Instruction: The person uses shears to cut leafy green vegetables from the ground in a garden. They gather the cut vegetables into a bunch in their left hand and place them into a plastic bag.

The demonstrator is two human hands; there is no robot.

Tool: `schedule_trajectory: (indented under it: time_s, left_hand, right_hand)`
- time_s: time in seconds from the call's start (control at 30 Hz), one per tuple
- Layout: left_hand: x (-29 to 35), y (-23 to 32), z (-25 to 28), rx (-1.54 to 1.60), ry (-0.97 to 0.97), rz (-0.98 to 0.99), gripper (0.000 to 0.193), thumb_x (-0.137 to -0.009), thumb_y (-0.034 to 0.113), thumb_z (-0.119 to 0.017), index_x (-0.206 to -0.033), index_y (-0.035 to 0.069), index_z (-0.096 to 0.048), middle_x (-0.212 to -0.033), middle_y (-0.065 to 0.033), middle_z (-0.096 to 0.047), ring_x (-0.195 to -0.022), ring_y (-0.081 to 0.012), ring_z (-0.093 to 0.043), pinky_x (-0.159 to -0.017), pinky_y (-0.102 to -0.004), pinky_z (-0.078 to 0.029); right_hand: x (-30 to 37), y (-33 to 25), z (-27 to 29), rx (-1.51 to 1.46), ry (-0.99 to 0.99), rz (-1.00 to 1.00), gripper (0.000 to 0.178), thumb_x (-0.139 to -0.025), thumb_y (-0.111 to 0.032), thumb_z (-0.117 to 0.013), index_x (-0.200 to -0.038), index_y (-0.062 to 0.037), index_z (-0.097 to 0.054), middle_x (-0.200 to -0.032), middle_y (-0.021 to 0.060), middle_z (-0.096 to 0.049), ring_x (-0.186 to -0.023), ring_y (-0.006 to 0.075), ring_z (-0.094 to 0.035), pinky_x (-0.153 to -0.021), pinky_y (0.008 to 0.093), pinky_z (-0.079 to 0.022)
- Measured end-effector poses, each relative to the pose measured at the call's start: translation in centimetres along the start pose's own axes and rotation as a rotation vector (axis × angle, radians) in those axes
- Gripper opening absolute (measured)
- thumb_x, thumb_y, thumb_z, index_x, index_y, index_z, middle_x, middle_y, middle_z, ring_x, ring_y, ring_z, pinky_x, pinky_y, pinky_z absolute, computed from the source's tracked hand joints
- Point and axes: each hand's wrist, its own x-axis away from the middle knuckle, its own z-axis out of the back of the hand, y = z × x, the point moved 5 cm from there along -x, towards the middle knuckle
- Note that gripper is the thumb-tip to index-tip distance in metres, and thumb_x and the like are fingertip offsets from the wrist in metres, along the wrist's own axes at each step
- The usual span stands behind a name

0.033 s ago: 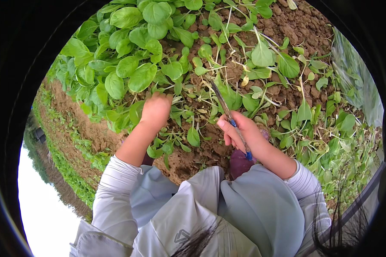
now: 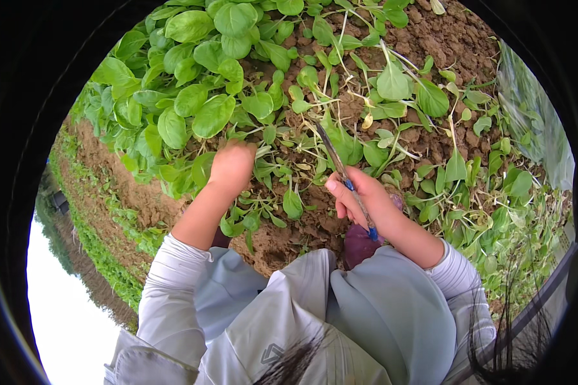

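Observation:
My left hand (image 2: 232,168) is closed low among the leafy green plants (image 2: 192,102), at the near edge of their dense clump. A pale stem (image 2: 263,151) comes out at its right side; my fingertips are hidden. In my right hand (image 2: 376,202) is a slim knife (image 2: 332,153) with a dark, soil-stained blade and blue bands on its handle. Its tip points up and to the left, over the plants. A small low plant (image 2: 258,218) grows from the soil just below my left hand.
Loose leaves and pale stems lie on the brown soil (image 2: 424,29) to the right. Clear plastic sheeting (image 2: 536,109) is at the far right. A purple shoe (image 2: 359,247) shows under my right forearm. Another green row (image 2: 103,240) runs along the left.
Leaves just right of my left hand have shifted slightly, and the pale stem beside it shows more. My right hand and the knife are still.

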Motion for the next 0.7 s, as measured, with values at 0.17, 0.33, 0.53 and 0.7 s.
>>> schedule_trajectory:
  time_s: [0.17,0.33,0.53,0.7]
  left_hand:
    - [1.7,-0.9,1.6,0.360,-0.234,0.178,0.015,-0.070,0.015,-0.064,-0.076,0.002,-0.060,-0.072,-0.0191,-0.058,-0.069,-0.0372,-0.055,-0.067,-0.0406,-0.046]
    - [4.0,-2.0,3.3,0.941,-0.336,0.456,0.014,-0.074,0.012,-0.066,-0.077,0.000,-0.062,-0.064,-0.0005,-0.057,-0.061,-0.0072,-0.050,-0.059,-0.0234,-0.041]
    - [5.7,-0.9,4.8,1.434,-0.300,0.488,0.015,-0.077,0.011,-0.064,-0.087,0.002,-0.059,-0.072,-0.0007,-0.057,-0.065,-0.0073,-0.052,-0.063,-0.0212,-0.041]
    - [6.0,1.2,5.6,1.535,-0.343,0.477,0.014,-0.078,0.010,-0.063,-0.089,0.002,-0.058,-0.071,0.0002,-0.056,-0.066,-0.0073,-0.051,-0.063,-0.0216,-0.042]
  right_hand:
    - [0.1,0.1,-0.3,0.081,-0.051,-0.030,0.029,-0.087,-0.033,-0.052,-0.091,-0.0046,-0.051,-0.054,0.0005,-0.050,-0.048,0.0069,-0.048,-0.044,0.0220,-0.037]
    - [0.4,0.2,-1.1,0.343,-0.212,0.057,0.039,-0.086,-0.043,-0.050,-0.083,-0.0038,-0.052,-0.055,0.0052,-0.054,-0.049,0.0163,-0.054,-0.048,0.0294,-0.041]
    - [0.5,1.1,-1.9,0.480,-0.370,0.007,0.049,-0.085,-0.051,-0.045,-0.075,-0.0034,-0.050,-0.053,0.0062,-0.054,-0.050,0.0216,-0.055,-0.051,0.0326,-0.043]
    - [0.5,1.2,-2.1,0.427,-0.374,-0.012,0.049,-0.084,-0.051,-0.045,-0.079,-0.0029,-0.050,-0.055,0.0077,-0.055,-0.049,0.0204,-0.055,-0.050,0.0324,-0.043]
